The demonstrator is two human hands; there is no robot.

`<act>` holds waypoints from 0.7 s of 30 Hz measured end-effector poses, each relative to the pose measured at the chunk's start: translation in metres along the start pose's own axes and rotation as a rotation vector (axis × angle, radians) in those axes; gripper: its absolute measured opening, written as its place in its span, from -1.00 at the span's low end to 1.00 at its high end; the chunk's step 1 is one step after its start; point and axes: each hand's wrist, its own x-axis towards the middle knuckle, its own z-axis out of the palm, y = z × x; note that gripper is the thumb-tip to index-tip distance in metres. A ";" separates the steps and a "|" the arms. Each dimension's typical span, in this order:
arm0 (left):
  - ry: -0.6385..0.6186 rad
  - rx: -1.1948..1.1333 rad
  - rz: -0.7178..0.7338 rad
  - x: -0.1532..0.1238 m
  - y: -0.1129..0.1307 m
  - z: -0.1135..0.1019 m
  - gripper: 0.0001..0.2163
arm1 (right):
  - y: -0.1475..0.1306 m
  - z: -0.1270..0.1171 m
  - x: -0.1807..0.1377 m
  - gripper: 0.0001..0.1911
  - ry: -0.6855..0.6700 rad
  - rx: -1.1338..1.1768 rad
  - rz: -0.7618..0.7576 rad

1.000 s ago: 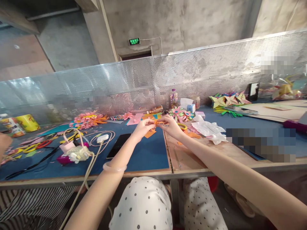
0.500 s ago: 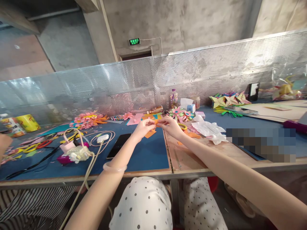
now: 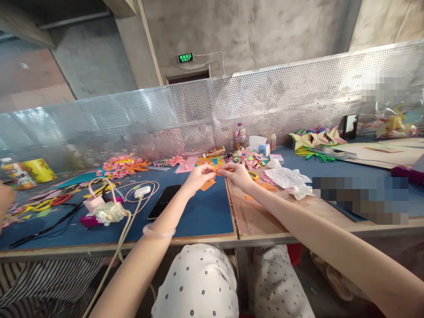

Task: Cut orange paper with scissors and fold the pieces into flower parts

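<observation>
Between my fingertips is a small piece of orange paper [image 3: 216, 169], held over the blue table mat. My left hand [image 3: 199, 176] pinches its left side, and my right hand [image 3: 237, 175] pinches its right side. Both hands are closed, and the fingers partly hide the paper's shape. Below them lie loose orange paper pieces [image 3: 207, 184]. Just right of my right hand, yellow-handled scissors [image 3: 253, 175] are partly covered. Pink and green paper flowers [image 3: 247, 157] lie behind that hand.
A black phone [image 3: 166, 201] lies beside my left forearm. A power strip with cables [image 3: 107, 213] is farther left. White crumpled tissue [image 3: 288, 176] lies to the right. A bottle [image 3: 240, 136] stands before the perforated metal screen [image 3: 258, 99]. Another person's hand [image 3: 5, 196] shows at the left edge.
My hands stay almost in the same place, still pinching the orange paper. The other person's hand at the left edge has shifted slightly.
</observation>
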 end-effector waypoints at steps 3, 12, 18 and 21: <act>0.006 -0.002 -0.005 -0.001 0.001 0.000 -0.86 | 0.001 0.000 0.000 -0.71 -0.006 0.018 0.030; 0.003 0.003 0.002 0.001 -0.003 -0.001 -0.85 | 0.000 -0.001 -0.001 -0.67 -0.023 0.034 0.090; -0.005 0.008 0.002 0.001 -0.002 -0.001 -0.85 | -0.001 -0.001 0.000 -0.70 -0.030 0.071 0.071; -0.013 0.013 0.003 0.001 -0.003 -0.001 -0.84 | -0.001 -0.002 0.000 -0.75 -0.031 0.084 0.061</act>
